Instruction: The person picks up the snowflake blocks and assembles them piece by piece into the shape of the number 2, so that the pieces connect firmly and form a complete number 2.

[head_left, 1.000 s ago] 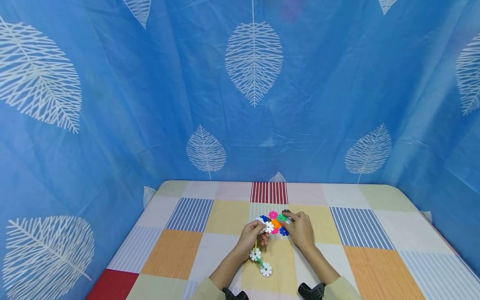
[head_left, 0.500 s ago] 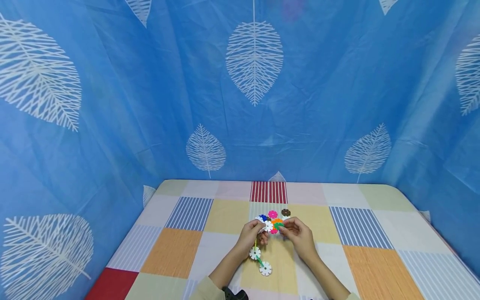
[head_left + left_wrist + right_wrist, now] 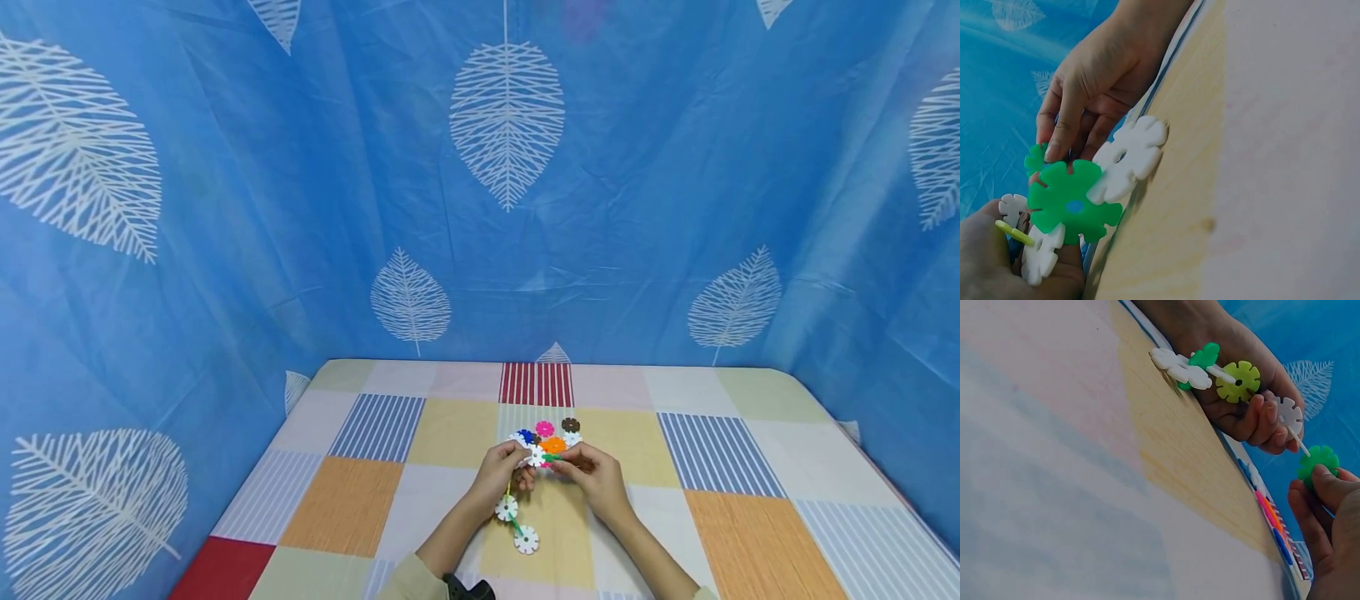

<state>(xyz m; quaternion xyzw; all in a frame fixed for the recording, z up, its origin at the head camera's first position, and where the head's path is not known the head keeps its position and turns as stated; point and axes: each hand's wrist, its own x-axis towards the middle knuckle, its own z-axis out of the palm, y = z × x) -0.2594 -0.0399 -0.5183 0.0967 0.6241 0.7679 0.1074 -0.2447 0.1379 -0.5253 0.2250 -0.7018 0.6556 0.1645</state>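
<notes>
My left hand (image 3: 501,473) grips a chain of interlocked flower-shaped plastic discs. In the right wrist view a yellow-green disc (image 3: 1239,382) and a white disc (image 3: 1289,416) sit by its curled fingers. The chain's tail, a green disc (image 3: 1074,201) and white discs such as the end one (image 3: 527,540), hangs toward me. My right hand (image 3: 597,479) pinches a loose-looking green disc (image 3: 1318,464) between thumb and fingers. That green disc meets the edge of a white disc (image 3: 1298,441) at the chain's upper end; whether their slots engage, I cannot tell.
Beyond my hands, loose discs lie on the patchwork tablecloth (image 3: 442,500): pink (image 3: 544,428), brown (image 3: 571,425), orange (image 3: 553,445), blue (image 3: 527,437) and white (image 3: 572,438). A blue leaf-print curtain (image 3: 622,208) surrounds the table's back and sides.
My right hand has taken a green disc from the loose discs and brought it left and toward me, against the chain. The disc has turned edge-on. My left hand has barely moved.
</notes>
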